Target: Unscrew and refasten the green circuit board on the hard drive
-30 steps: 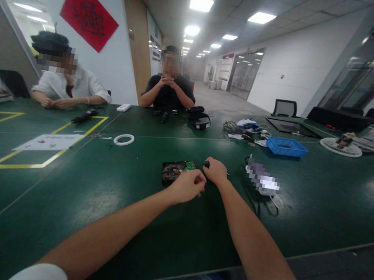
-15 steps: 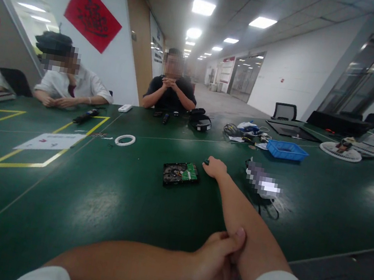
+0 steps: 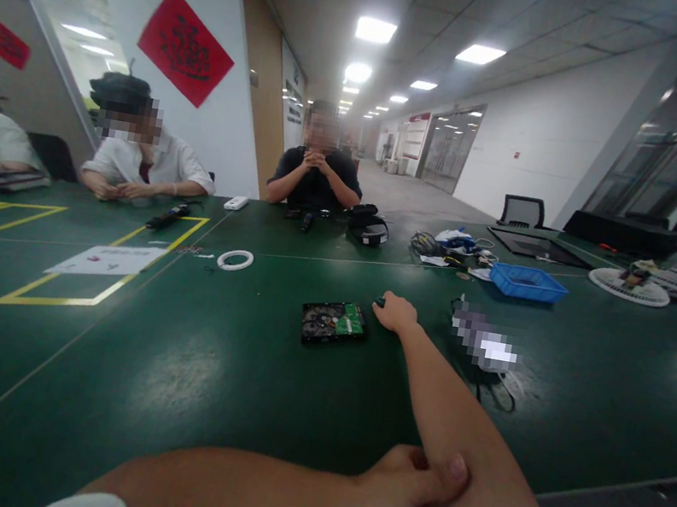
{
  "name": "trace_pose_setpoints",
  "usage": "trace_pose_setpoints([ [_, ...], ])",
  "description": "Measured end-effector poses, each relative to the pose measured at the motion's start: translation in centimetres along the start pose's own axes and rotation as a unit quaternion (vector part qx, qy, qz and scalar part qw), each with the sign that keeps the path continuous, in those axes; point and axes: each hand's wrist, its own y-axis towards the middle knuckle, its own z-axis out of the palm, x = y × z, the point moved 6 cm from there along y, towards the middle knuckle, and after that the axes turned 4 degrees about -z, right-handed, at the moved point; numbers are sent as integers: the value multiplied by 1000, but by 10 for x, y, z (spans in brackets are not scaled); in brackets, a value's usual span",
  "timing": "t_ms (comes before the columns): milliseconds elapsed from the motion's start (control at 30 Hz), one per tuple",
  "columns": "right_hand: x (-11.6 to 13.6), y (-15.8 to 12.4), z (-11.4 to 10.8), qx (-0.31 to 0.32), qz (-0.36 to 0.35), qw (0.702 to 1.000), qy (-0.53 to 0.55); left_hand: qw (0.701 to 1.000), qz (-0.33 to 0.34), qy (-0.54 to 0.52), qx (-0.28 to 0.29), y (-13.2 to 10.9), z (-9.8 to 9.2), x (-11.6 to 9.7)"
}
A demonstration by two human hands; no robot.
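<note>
A hard drive (image 3: 333, 324) lies flat on the green table, its circuit board and metal underside facing up. Just right of it, my right hand (image 3: 396, 312) rests near the tabletop with the fingers curled closed. A small dark piece (image 3: 379, 302) pokes out at its fingertips; its kind is too small to make out. Lower down, my left hand (image 3: 410, 503) is wrapped around my right forearm (image 3: 470, 431) near the elbow, thumb on top. To the right of the forearm lies a blurred-out device (image 3: 483, 338) with a dark cord.
A white ring (image 3: 235, 260) and a paper sheet (image 3: 107, 260) within yellow tape lie left. Toward the back right are a blue tray (image 3: 528, 284), a cable pile (image 3: 453, 245) and a fan (image 3: 630, 287). A person (image 3: 317, 168) sits opposite, another (image 3: 143, 160) further left.
My view has shifted slightly, so the scene sits a little further right and lower. My left hand has slid a little along the forearm toward the elbow. The hard drive stays put.
</note>
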Motion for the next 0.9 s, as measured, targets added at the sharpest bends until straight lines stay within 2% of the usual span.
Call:
trace_pose_setpoints([
  [67, -1, 1, 1, 3, 1, 1000, 0, 999, 30, -16, -4, -4, 4, -5],
  [100, -1, 2, 1, 3, 1, 1000, 0, 1000, 16, -18, -3, -3, 2, 0],
  [167, -2, 3, 2, 4, 1, 1000, 0, 998, -58, -5, 10, 4, -4, 23],
  [233, -2, 4, 3, 4, 0, 1000, 0, 985, -156, 18, 77, 9, -6, 50],
  [267, -3, 5, 4, 4, -1, 1000, 0, 978, -177, 29, 103, 11, -7, 57],
  [300, -3, 5, 4, 4, -1, 1000, 0, 977, -182, 35, 104, 12, -8, 59],
  [367, -3, 5, 4, 4, -1, 1000, -1, 986, -156, 31, 54, 13, -11, 46],
  [433, -4, 5, 3, 3, -1, 1000, -1, 999, -45, 17, -5, 9, -9, 15],
  [500, -4, 4, 2, 3, -2, 1000, 0, 1000, 18, 0, -2, 2, -1, -7],
  [533, -4, 4, 2, 2, -4, 1000, 0, 1000, 30, -6, 1, 1, 0, -11],
  [600, -3, 3, 2, 1, -6, 1000, 0, 1000, -11, -5, 22, 3, -1, 0],
  [633, -3, 3, 2, 0, -6, 1000, 0, 997, -67, -1, 43, 6, -2, 14],
  [667, -3, 2, 2, -1, -5, 1000, 0, 989, -126, 1, 83, 8, -2, 29],
  [733, -2, 1, 2, -4, -2, 1000, -2, 976, -169, 18, 139, 12, -4, 47],
  [767, -2, 0, 2, -6, 0, 1000, -4, 973, -182, 25, 139, 12, -5, 51],
  [833, -1, -1, 2, -9, 1, 1000, -6, 982, -171, 25, 80, 12, -10, 44],
  [900, 0, -1, 3, -10, 1, 1000, -7, 996, -89, 16, 5, 8, -12, 20],
])
